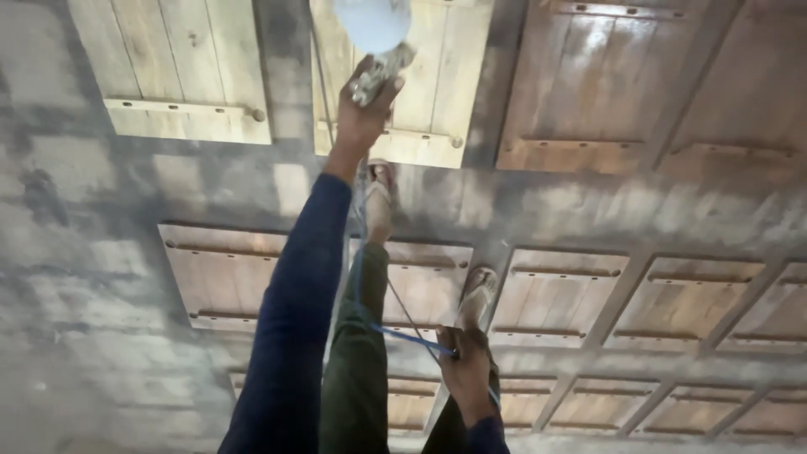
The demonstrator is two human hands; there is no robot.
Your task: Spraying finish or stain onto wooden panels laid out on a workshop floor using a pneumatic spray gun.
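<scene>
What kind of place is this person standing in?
Probably a building site. The feet stand on rows of wooden formwork panels set between grey concrete beams. The left hand holds a metal tool under a pale round thing, and the right hand grips a blue cord.

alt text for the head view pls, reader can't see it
Looking down from the head camera, the left hand reaches forward gripping a metal fitting beside a pale round object, while the right hand pinches a blue cord near the waist. Below, two sandalled feet stand on a grey concrete frame set with wooden panels.
</scene>
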